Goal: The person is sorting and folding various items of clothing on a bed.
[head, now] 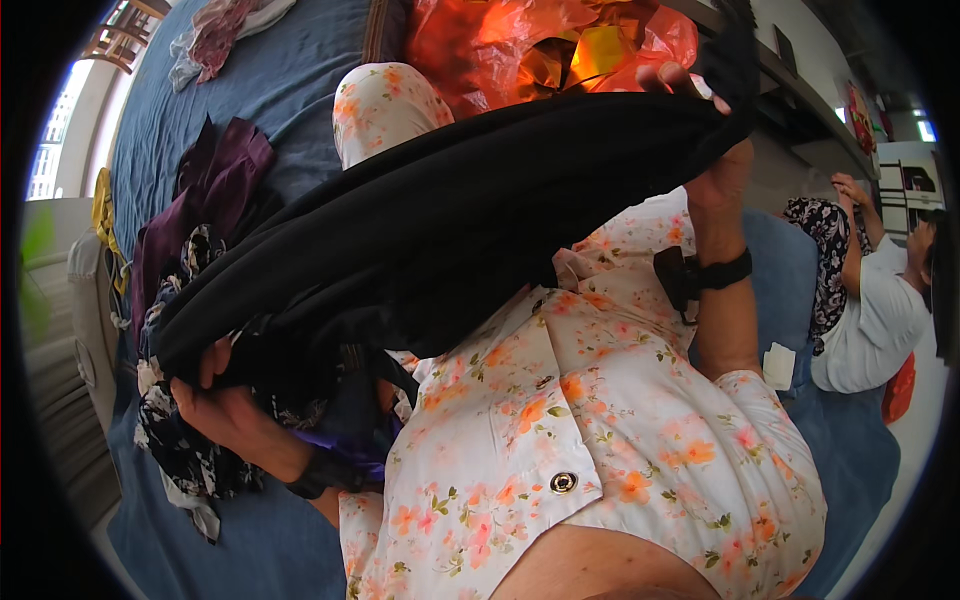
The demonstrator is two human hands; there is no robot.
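Note:
A black cloth garment (450, 217) is stretched across my lap between both hands. My left hand (232, 412), at the lower left, grips one end, some of its fingers hidden by the fabric. At the upper right my right hand (720, 165) holds the other end, with fingertips showing above the cloth. Beneath and beside my left hand lies a pile of dark patterned clothes (187, 442), along with a purple garment (232, 165). Behind the black cloth are a translucent red plastic bag (480, 52) and shiny gold wrapping (600, 52).
A blue-covered sofa (300, 97) bears a crumpled pink and white cloth (221, 34) at the upper left. Another person (870, 322) in a white top sits at the right. A small white item (778, 366) lies on the blue cover near my right elbow.

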